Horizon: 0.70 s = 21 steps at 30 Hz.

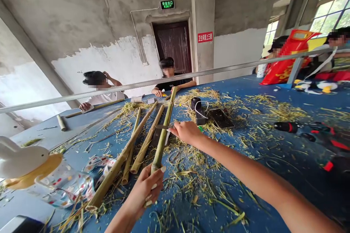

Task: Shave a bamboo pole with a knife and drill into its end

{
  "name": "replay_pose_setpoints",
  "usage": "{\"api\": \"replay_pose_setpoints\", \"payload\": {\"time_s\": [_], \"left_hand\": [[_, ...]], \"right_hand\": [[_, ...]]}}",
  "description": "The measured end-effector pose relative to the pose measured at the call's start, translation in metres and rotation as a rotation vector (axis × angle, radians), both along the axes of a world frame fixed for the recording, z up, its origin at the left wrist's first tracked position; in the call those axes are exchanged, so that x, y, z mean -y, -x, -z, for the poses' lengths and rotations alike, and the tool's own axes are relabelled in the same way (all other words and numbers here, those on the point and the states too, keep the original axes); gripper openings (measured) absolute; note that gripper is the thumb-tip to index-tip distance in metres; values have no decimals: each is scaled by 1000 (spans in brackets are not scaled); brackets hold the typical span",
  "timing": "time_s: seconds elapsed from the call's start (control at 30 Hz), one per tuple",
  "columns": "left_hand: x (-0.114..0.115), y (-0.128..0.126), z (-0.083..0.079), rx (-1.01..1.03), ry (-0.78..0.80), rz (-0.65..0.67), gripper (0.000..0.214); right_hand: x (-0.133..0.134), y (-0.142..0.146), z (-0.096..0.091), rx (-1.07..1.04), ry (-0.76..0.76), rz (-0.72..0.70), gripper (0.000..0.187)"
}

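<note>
Here, the left hand [142, 191] grips a green bamboo stalk [163, 136] angled over the counter [298, 96], the right hand [187, 133] pinching a knife [163, 126] against it; a skid could cut the left hand.

- Left hand [143, 189] sits low in view, closed in a firm grip, fingers [154, 182] curled upward (pale nails showing)
- Left forearm [120, 222] rises steeply from the bottom edge
- Right hand [187, 133] reaches farther forward, also closed, knuckles uppermost
- Right arm [259, 174] stretches bare and long across the lower right, angled in toward the wrist
</note>
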State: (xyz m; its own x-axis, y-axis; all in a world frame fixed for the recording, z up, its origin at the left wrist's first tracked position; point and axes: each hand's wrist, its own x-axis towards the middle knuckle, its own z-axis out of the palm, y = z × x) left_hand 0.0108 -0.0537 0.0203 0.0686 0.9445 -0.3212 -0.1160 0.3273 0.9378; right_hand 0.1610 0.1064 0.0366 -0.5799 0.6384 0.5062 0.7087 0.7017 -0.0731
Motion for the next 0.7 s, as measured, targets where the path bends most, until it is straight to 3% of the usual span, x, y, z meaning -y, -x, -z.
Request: {"api": "replay_pose_setpoints", "payload": {"time_s": [0.17,0.27,0.37,0.5,0.6,0.7], "left_hand": [[6,-6,4,-55,36,7,39],[7,-8,7,-34,61,35,37],[4,-6,8,49,52,13,39],[2,2,5,4,-8,-46,41],[3,5,1,-122,-57,-104,41],[2,5,0,-146,-78,-93,43]], "right_hand": [[-23,-18,3,-70,133,166,60],[-32,-35,-1,-68,103,247,57],[-15,-30,-3,-50,154,93,59],[35,0,2,68,135,-192,58],[60,14,7,108,7,-194,52],[61,15,10,117,-31,-162,52]]}}
